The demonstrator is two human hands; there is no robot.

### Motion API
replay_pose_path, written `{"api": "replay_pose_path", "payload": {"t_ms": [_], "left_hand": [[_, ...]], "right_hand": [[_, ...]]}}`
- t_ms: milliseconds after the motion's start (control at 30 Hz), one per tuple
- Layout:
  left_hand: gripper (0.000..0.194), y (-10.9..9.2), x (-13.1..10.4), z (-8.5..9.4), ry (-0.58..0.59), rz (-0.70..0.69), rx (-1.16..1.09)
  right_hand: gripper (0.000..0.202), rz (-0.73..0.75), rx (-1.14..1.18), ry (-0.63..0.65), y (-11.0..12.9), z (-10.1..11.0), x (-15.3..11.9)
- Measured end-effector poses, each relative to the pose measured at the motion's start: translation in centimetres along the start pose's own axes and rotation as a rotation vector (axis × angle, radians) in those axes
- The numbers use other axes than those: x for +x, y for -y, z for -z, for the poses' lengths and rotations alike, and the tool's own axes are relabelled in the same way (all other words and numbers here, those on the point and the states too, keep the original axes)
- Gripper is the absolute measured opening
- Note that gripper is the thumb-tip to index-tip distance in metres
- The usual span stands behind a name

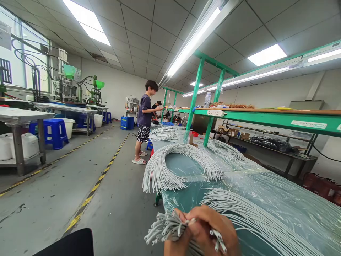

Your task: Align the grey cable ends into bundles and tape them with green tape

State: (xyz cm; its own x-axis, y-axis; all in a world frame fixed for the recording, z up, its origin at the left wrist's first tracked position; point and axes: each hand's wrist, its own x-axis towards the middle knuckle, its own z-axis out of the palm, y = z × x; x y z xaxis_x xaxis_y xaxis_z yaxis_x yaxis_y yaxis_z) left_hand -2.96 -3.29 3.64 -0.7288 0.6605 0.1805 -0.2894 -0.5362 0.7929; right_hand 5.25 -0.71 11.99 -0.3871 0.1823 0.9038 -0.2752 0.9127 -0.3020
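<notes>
While the person stands at the near end of the long desk (279, 209), both hands are low at the bottom of the view and bunched close together. The right hand (213, 227) is curled shut around a few grey wires (220, 241), whose cut ends poke out past the knuckles. The left hand (177, 233) is mostly hidden behind it; its fingers seem closed on the fat bundle of wire ends (162, 227) that sticks out to the left, just off the desk's edge.

To do this well, I think the ends should be kept even, so none slips back into the bunch. A firm but soft hold looks best, since these wires bend easily. The long tails (253, 217) lie across the plastic sheet on the desk, and they should stay flat there, not tangled.

Another looped pile of wires (176, 163) lies farther up. A second person (144, 121) stands well apart, by the same desk.
</notes>
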Motion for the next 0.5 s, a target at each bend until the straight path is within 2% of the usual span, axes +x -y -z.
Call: {"api": "replay_pose_path", "payload": {"t_ms": [100,200,267,333,400,500], "left_hand": [[0.024,-0.2,0.7,-0.6,0.020,0.051,-0.025],[0.032,0.0,1.2,-0.8,0.039,0.144,-0.061],[0.031,0.2,1.2,-0.7,0.023,0.153,-0.061],[0.026,0.6,1.1,-0.5,0.010,0.118,-0.034],[0.024,1.0,1.2,-0.2,0.009,0.082,-0.002],[0.028,1.5,1.7,0.0,-0.014,0.059,0.016]], "right_hand": [[0.030,-0.081,-0.001,-0.131,0.1,0.1,0.2],[0.036,-0.102,-0.021,-0.094,0.0,0.7,0.1],[0.037,-0.030,-0.085,-0.050,-0.1,0.9,0.0],[0.029,0.076,-0.120,-0.039,-0.2,0.9,0.0],[0.017,0.163,-0.113,-0.007,-0.3,0.4,0.0],[0.017,0.223,-0.124,0.044,-0.6,-0.7,-0.4]]}}
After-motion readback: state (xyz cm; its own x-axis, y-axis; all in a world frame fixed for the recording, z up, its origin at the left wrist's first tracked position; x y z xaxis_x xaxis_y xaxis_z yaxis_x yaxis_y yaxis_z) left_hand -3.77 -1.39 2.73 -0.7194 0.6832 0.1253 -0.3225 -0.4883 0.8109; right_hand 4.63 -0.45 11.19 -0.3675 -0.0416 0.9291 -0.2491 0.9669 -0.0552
